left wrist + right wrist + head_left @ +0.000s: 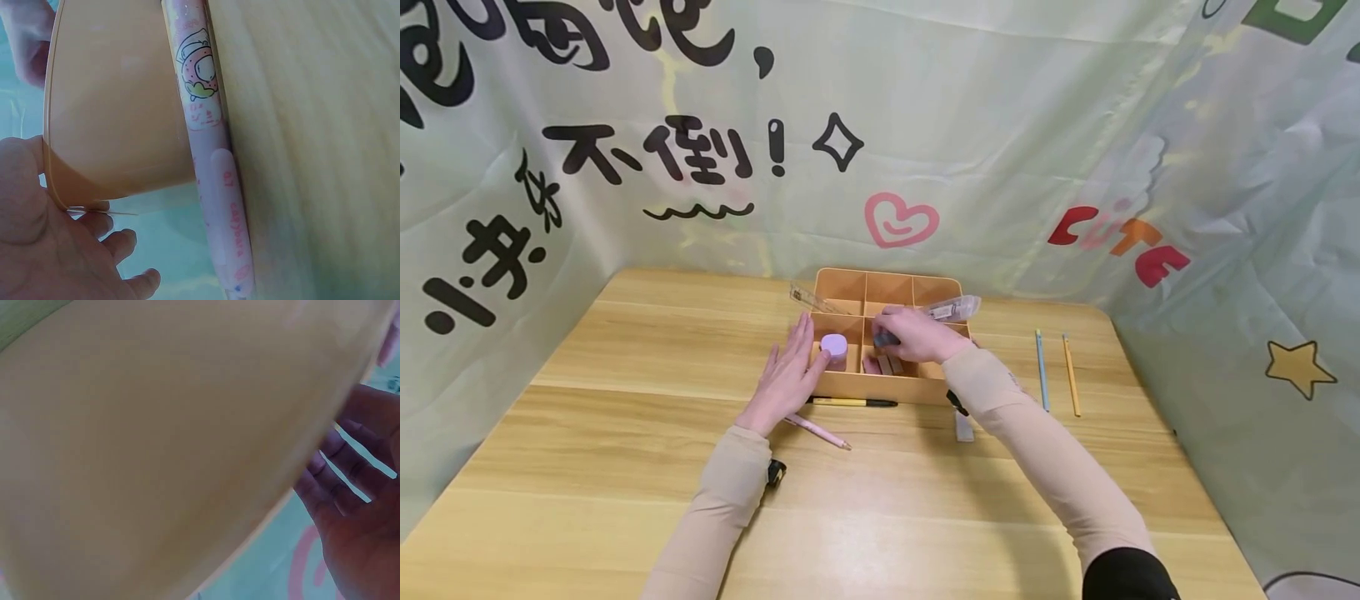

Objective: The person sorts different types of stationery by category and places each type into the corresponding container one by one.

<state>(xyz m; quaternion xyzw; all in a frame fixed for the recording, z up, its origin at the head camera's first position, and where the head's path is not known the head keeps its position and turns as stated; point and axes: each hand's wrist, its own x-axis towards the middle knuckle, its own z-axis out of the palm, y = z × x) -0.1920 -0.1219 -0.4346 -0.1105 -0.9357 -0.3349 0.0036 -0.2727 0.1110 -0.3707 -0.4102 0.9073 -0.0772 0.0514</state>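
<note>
A tan divided storage box (880,387) stands on the table. My left hand (786,371) holds its left front corner, thumb over the rim and fingers along the outer side; the left wrist view shows the rim between thumb and fingers. Over the front middle compartment, my right hand (917,333) pinches a small dark grey object (886,339), partly covered by the fingers. Below it lie small pinkish and brown blocks (889,365). A purple-lidded container (834,347) stands in the front left compartment. The right wrist view shows mainly the box's wall (156,444).
A clear ruler (812,297) and a clear packet (953,308) lean in the box. In front lie a yellow-black pen (853,402), a pink pen (820,431) and a pale grey piece (964,427). To the right are blue (1042,371) and yellow (1071,377) pencils.
</note>
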